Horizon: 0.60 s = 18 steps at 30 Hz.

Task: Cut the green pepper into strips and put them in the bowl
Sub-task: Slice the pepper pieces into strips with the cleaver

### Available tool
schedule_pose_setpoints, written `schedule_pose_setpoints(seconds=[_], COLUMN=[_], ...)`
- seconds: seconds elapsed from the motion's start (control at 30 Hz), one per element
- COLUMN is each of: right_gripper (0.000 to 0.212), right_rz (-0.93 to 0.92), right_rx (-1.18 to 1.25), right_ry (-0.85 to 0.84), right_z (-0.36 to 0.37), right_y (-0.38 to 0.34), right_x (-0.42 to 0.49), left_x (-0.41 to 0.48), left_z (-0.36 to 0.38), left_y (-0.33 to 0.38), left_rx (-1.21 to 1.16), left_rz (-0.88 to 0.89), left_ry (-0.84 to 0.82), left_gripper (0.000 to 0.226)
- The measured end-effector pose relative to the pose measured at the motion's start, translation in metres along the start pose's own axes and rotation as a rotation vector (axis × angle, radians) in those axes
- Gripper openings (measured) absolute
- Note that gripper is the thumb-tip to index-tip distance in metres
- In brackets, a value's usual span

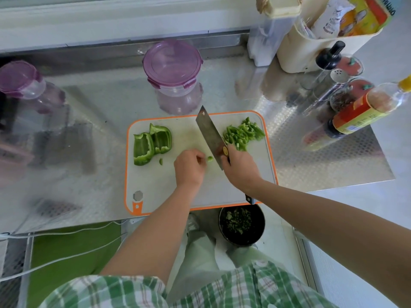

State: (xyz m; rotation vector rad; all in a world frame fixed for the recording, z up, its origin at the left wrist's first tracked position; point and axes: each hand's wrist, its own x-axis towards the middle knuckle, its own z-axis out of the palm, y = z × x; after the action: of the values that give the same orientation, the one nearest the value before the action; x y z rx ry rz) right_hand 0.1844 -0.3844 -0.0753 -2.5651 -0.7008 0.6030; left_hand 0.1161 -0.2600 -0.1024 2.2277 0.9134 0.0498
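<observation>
Head, right fingers point(233, 153) gripping cleaver point(210, 132), left point(199, 157) unclear

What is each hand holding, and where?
Right hand grips the cleaver at its handle, by the blade. Left hand touches a small pepper piece; whether it grips cannot be told.

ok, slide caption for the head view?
Right hand holds cleaver over cutting board; left hand pinches pepper bit; strips piled right, large pieces left.

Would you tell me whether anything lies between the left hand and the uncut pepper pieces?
Only a small scrap lies on the board between the left hand and the pepper pieces; the cleaver is on the other side.
</observation>
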Motion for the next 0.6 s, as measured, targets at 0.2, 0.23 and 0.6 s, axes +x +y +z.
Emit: schedule_pose_setpoints(seconds=[0.2,0.23,0.6], right_gripper=[0.017,0.017,0.017], right_rz=[-0.035,-0.033,-0.031], right_rx=[-0.037,-0.047,-0.047], right_ry=[-0.023,-0.026,-0.003], right_z=[-0.003,-0.003,-0.012], right_y=[0.006,0.007,0.014], right_x=[-0.002,-0.002,0.006], left_x=[-0.003,-0.003,0.002], left_z=[0.011,0.012,0.013], left_y=[0.014,0.016,0.015], left_rx=[0.029,0.037,0.106], left_rz=[-0.05,-0.051,0.109], left_ry=[0.0,-0.011,-0.047], left_gripper=[0.009,0.011,0.015])
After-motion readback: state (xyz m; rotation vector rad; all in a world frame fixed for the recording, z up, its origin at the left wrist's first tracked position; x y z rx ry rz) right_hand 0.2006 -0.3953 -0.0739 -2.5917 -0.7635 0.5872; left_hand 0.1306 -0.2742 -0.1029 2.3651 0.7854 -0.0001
